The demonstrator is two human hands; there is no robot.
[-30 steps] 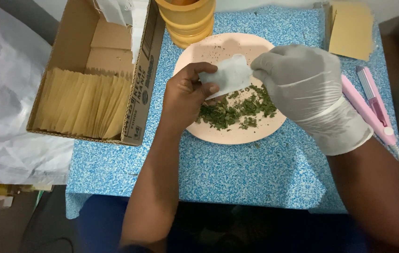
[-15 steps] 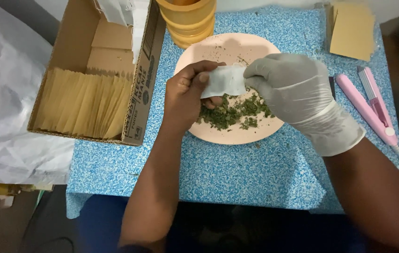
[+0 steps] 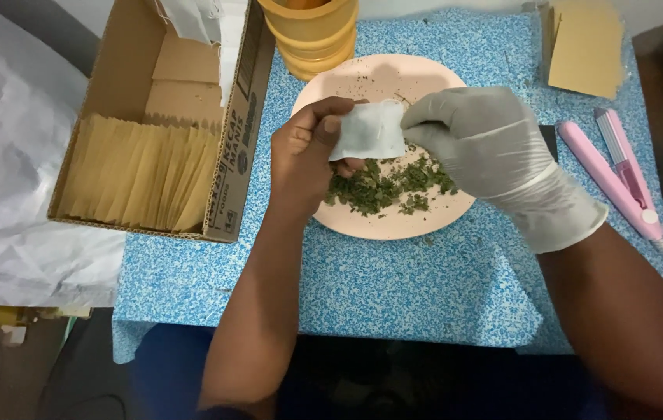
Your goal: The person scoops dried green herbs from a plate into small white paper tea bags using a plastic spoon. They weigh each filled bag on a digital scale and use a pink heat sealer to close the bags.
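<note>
My bare left hand [image 3: 312,148] pinches the left side of a small white filter bag [image 3: 369,131], holding it above a pale pink plate [image 3: 362,78]. My right hand [image 3: 481,140], in a white glove, has its fingertips at the bag's right edge. A heap of dried green herb [image 3: 393,185] lies on the plate just below the bag. Both hands hover over the plate's middle.
An open cardboard box [image 3: 246,124] with several tan paper envelopes [image 3: 141,173] stands at the left. Stacked yellow tubs [image 3: 312,35] sit behind the plate. More tan envelopes [image 3: 584,48] and a pink hair-straightener-like sealer [image 3: 615,175] lie at the right on the blue speckled tabletop [image 3: 393,288].
Both hands have shifted slightly left and up over the plate with the white bag, and the gloved fingers now sit at the bag's right edge.
</note>
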